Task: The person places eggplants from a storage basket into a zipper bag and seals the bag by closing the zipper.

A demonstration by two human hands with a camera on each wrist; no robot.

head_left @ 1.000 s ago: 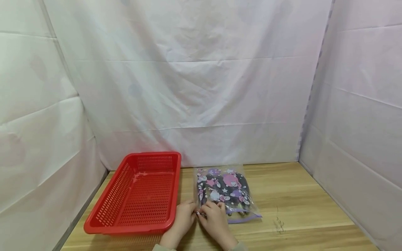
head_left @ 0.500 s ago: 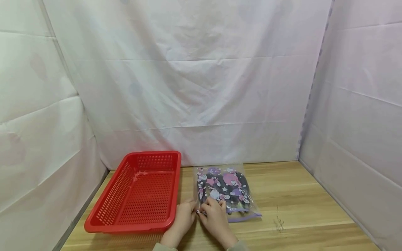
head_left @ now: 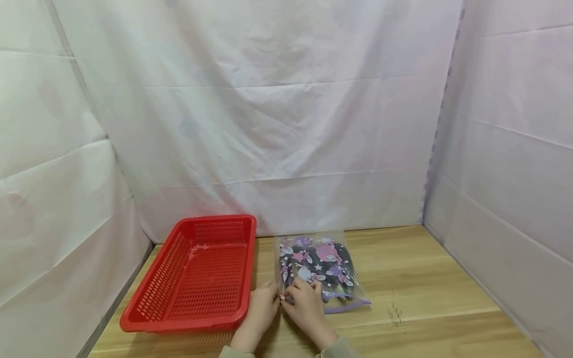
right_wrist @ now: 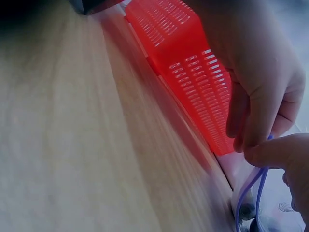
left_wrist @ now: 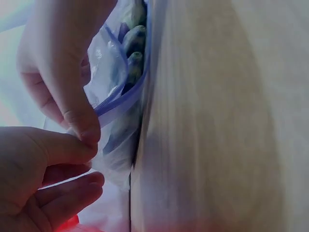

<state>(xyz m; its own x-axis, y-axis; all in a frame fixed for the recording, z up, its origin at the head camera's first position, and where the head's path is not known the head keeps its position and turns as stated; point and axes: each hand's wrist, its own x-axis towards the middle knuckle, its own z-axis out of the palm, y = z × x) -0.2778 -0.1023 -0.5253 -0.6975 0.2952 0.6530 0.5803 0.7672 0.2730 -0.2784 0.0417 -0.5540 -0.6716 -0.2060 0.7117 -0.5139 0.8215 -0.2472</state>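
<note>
A clear zip bag [head_left: 320, 263] printed with pink, purple and white cartoon figures lies on the table, its purple zip edge toward me. Dark, rounded things [left_wrist: 135, 38] with greenish ends show inside its mouth. My left hand [head_left: 261, 306] pinches the left end of the zip edge between thumb and fingers. Right beside it, my right hand [head_left: 306, 306] pinches the same edge, the two thumbs meeting in the left wrist view. The two purple strips [right_wrist: 253, 195] stand apart beyond the fingers. What the fingertips cover of the corner is hidden.
A red plastic basket [head_left: 250, 278] with slotted walls stands left of the bag, close beside my left forearm. White cloth [head_left: 268, 149] hangs at the back and both sides. The wooden table [head_left: 412, 278] carries a dark scribble-like mark at right.
Both hands stay on the left end of the zip edge, with only slight finger movement. The head view has shifted a little; bag and basket keep their places.
</note>
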